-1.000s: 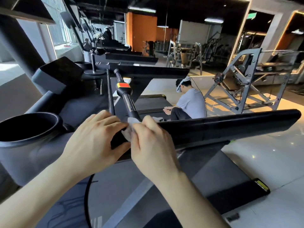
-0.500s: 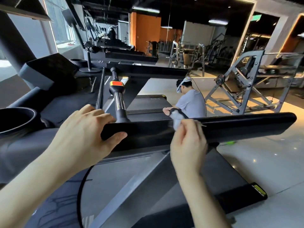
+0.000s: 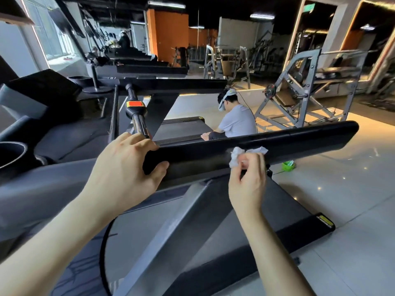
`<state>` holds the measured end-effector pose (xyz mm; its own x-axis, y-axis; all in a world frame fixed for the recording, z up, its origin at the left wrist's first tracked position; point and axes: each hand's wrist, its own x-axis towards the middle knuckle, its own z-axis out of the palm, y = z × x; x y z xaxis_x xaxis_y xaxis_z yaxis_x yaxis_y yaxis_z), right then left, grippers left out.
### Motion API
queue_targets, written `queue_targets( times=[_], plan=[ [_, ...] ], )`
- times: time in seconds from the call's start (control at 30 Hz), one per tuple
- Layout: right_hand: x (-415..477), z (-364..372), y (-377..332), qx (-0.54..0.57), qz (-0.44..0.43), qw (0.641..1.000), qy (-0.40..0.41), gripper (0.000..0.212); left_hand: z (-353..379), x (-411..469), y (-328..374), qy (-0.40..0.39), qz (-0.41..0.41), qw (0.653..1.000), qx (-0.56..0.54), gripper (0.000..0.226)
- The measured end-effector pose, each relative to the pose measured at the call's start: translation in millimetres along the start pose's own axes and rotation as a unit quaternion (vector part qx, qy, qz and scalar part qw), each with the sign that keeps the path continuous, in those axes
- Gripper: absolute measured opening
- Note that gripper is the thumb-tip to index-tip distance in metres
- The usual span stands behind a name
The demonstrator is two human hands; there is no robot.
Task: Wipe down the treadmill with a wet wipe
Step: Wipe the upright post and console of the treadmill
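Note:
The treadmill's black right handrail [image 3: 299,139] runs across the middle of the view from centre to right. My left hand [image 3: 124,174] grips its near end, fingers over the top and thumb on the front face. My right hand [image 3: 245,180] pinches a crumpled white wet wipe [image 3: 237,155] and holds it against the rail's front face about midway along. The treadmill's grey upright [image 3: 171,227] and dark belt [image 3: 224,242] lie below my arms. A centre grip bar with a red button [image 3: 135,104] stands beyond my left hand.
A cup holder [image 3: 8,154] sits in the console at far left. A person in a grey shirt [image 3: 237,122] sits on the neighbouring treadmill beyond the rail. A green object [image 3: 288,166] lies on the shiny floor at right. A weight machine [image 3: 305,90] stands behind.
My right hand has slid the wipe rightward along the handrail, away from my left hand, which has stayed gripping the rail's near end.

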<state>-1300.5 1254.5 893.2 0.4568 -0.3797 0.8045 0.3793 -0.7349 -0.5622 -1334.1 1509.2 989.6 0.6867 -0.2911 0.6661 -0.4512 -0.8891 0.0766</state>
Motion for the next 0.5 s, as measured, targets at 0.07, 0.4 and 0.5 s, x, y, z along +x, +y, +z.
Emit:
queue_targets(
  times=[0.07,0.4,0.5],
  plan=[
    [-9,5,-14,0.014,0.032,0.999,0.02,0.008,3,1,-2,0.007,0.007,1.0,-0.003,0.037],
    [-46,14,-71,0.003,-0.2,0.971,-0.134,0.018,14,-2,-15,0.043,0.06,0.997,-0.013,0.032],
    [-35,4,-39,-0.032,-0.116,0.988,-0.095,0.017,17,-3,-18,0.04,0.065,0.997,-0.007,0.037]
  ],
)
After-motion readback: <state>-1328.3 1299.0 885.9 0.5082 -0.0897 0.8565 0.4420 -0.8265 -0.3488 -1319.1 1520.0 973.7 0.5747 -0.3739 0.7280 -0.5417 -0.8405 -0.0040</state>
